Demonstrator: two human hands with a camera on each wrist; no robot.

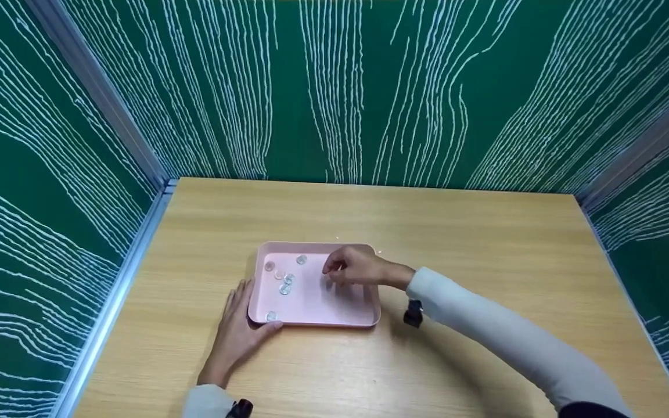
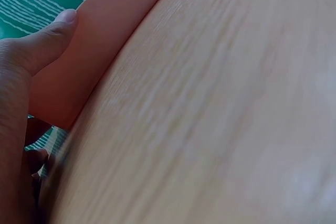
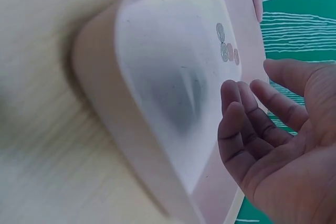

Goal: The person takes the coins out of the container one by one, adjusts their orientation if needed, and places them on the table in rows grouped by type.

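A shallow pink tray (image 1: 314, 247) lies on the table, with several coins in its left half. Silver-coloured coins (image 1: 285, 288) sit near its middle left, and a copper-coloured coin (image 1: 269, 266) lies by the left wall. My left hand (image 1: 238, 328) holds the tray's near left corner, fingers along the left side and thumb against the front wall (image 2: 105, 30). Over the tray's right half hangs my right hand (image 1: 358, 267). Its fingers are loosely bent, thumb apart from the fingertips in the right wrist view, and nothing shows between them.
The wooden table (image 1: 456, 232) meets a green wall (image 1: 288, 116) with white wavy lines at the back. Similar panels stand at both sides, with a metal rail (image 1: 108, 302) along the left table edge. Dark wrist devices (image 1: 413, 313) hang below the light sleeves.
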